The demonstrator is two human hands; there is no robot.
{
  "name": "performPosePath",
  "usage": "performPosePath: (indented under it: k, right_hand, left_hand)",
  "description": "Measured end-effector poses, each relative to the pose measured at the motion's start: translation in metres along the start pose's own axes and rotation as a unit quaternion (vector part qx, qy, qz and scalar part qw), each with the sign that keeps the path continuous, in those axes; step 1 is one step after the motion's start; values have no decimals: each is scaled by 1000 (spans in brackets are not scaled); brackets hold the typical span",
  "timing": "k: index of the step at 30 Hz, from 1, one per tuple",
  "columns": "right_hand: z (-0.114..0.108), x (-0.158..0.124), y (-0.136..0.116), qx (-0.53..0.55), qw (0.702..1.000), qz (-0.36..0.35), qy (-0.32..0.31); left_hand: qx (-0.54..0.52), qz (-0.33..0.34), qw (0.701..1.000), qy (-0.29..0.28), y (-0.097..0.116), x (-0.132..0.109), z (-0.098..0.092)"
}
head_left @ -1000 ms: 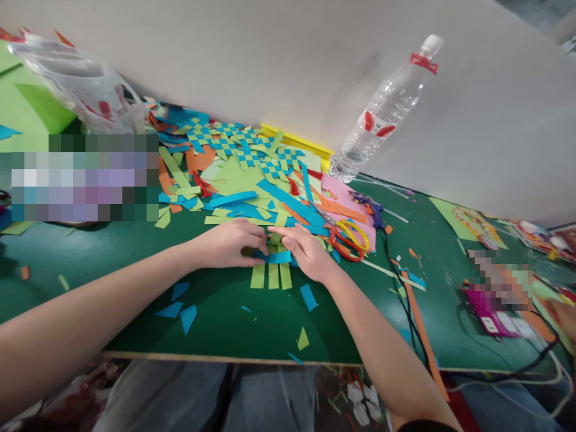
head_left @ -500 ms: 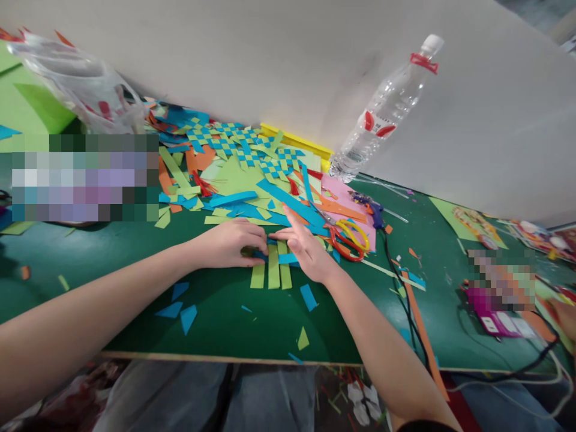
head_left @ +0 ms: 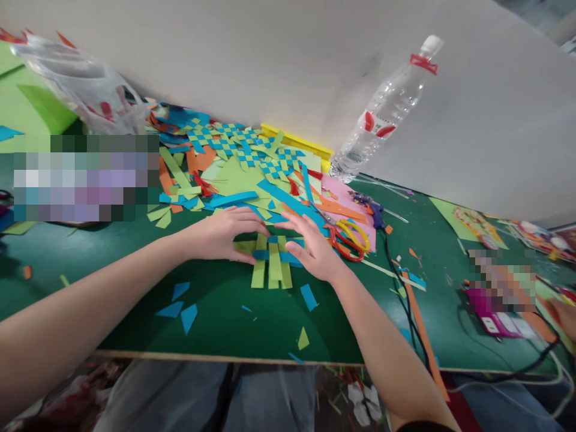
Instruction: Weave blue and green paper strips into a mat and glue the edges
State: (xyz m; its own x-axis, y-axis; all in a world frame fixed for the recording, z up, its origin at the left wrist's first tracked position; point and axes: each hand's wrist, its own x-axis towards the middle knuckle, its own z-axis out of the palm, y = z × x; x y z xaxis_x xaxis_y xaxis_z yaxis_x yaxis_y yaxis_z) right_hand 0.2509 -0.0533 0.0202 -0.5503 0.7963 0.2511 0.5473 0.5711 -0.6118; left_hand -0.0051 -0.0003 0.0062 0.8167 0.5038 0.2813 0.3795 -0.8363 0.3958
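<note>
A small half-woven piece of green and blue paper strips (head_left: 274,267) lies flat on the table between my hands. Several green strips run toward me, and blue ones cross them. At its left side, my left hand (head_left: 225,233) arches with thumb and fingers apart; the thumb tip is by the blue strip's left end. On the right, my right hand (head_left: 314,249) has its fingers spread over the strips' right ends. Whether the fingertips touch the paper is hard to tell. Just beyond my right hand lie scissors (head_left: 344,234) with red and yellow handles.
Finished blue-green checkered weaves (head_left: 243,144) and loose strips pile up behind my hands. A clear plastic bottle (head_left: 382,114) stands by the wall, with a purple glue gun (head_left: 377,215) nearby. Blue scraps (head_left: 189,318) lie in front. A plastic bag (head_left: 99,84) stands back left.
Both hands have opened and drawn apart from the weave. My left thumb and fingers have spread, and my right fingers have fanned out. More of the crossing strips now shows.
</note>
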Motion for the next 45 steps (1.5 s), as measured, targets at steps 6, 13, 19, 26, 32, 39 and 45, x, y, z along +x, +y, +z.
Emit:
performPosePath:
  k: [6, 13, 19, 26, 32, 39, 45]
  right_hand:
    - [-13, -1, -1, -45, 999, 12, -8]
    - [-18, -2, 10, -88, 990, 20, -103]
    - [-17, -2, 14, -99, 989, 16, -113]
    - [-17, -3, 14, -98, 989, 20, -105]
    - [-17, -3, 13, -108, 988, 21, -105]
    - [-18, -2, 13, -110, 989, 20, -100]
    - [-18, -3, 14, -113, 989, 9, -95]
  left_hand:
    - [31, -25, 999, -21, -5, -1, 1]
    - [26, -43, 998, -41, -4, -2, 2]
    - [30, -44, 998, -46, -3, -1, 2]
    - [31, -46, 997, -56, 0, 0, 2]
    - [31, -42, 997, -56, 0, 0, 2]
    - [27, -36, 998, -45, -1, 0, 2]
    - [25, -28, 998, -45, -1, -1, 3]
